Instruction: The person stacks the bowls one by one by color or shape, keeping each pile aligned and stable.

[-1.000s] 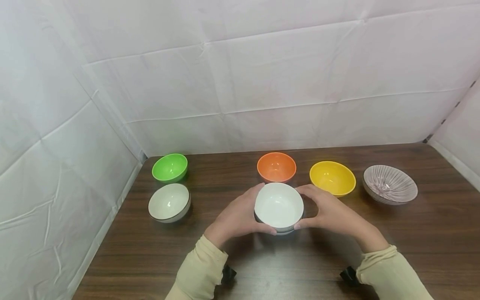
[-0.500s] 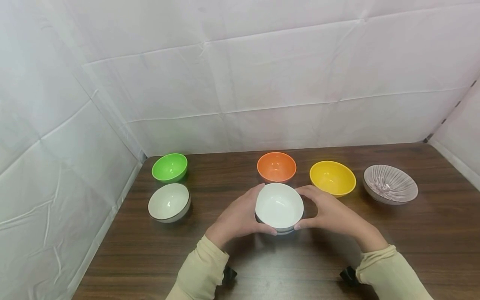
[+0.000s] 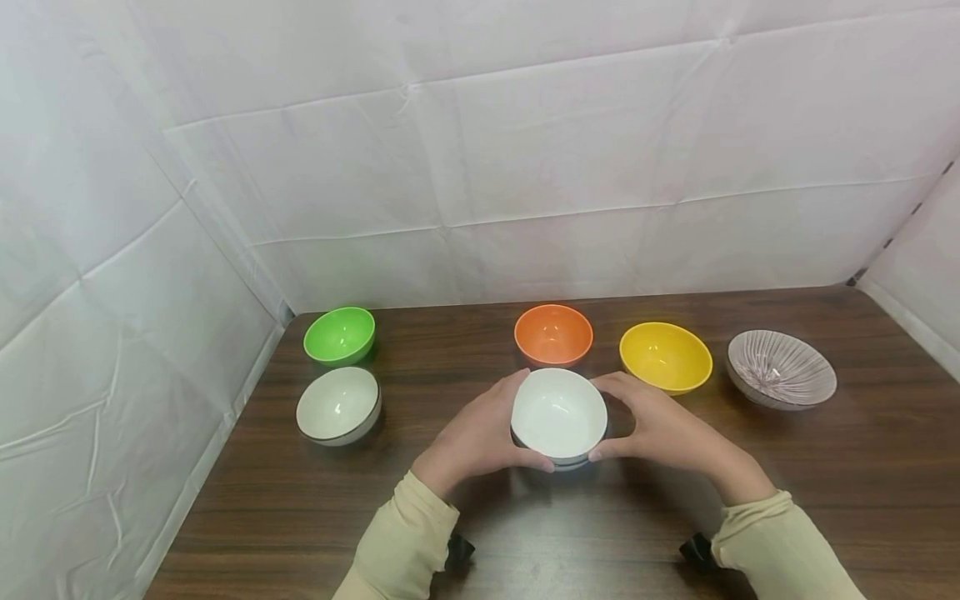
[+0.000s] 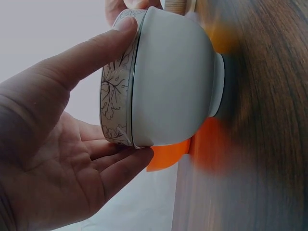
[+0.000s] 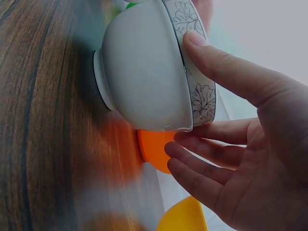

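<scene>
A glazed white bowl [image 3: 558, 414], likely rigid, breakable and slippery, stands on the table [image 3: 825, 492] between the left hand [image 3: 472, 435] and right hand [image 3: 663, 427], whose fingers [image 4: 96, 50] clamp its patterned rim.

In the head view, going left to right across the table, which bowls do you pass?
Green bowl and grey-rimmed white bowl share the left end, then white bowl held by both hands, yellow bowl, ribbed bowl.

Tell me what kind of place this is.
Probably a staged recording booth, not a kitchen: creased white sheeting walls in a bare wooden table, with empty bowls spaced out, such as the green bowl and yellow bowl.
</scene>
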`<state>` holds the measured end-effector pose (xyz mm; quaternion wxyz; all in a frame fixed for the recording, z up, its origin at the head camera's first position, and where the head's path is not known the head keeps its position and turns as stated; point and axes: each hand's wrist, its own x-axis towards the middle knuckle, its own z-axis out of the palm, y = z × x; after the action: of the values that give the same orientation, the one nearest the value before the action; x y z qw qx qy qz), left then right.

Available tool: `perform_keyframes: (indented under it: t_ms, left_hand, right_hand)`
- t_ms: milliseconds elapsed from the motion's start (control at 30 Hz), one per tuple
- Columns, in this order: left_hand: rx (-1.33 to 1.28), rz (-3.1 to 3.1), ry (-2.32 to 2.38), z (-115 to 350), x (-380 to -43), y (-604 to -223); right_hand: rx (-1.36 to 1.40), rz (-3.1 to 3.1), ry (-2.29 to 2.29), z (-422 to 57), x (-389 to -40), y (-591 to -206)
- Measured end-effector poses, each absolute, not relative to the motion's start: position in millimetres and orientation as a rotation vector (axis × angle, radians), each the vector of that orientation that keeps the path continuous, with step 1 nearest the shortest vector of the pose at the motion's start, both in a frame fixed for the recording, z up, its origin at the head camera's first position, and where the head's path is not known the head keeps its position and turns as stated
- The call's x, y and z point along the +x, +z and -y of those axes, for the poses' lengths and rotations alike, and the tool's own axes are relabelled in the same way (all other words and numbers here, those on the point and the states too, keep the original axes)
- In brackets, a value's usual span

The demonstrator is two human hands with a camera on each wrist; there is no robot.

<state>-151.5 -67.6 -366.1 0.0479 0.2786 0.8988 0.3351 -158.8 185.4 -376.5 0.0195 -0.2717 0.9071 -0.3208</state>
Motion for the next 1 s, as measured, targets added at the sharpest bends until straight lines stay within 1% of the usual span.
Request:
perform_keyframes:
  t_ms: [733,1000]
  left_hand:
    - [0.814,-2.743,0.977,66.8,-148.6,-364.6]
    - [0.798,-2.733,0.989,66.2,-148.2,-362.9]
  right_hand:
    - [-0.866,-2.793,-0.995,-185.9,-158.4,-375.8]
    - [-0.808,-2.761,-1.007,-189.5,-158.1,-372.1]
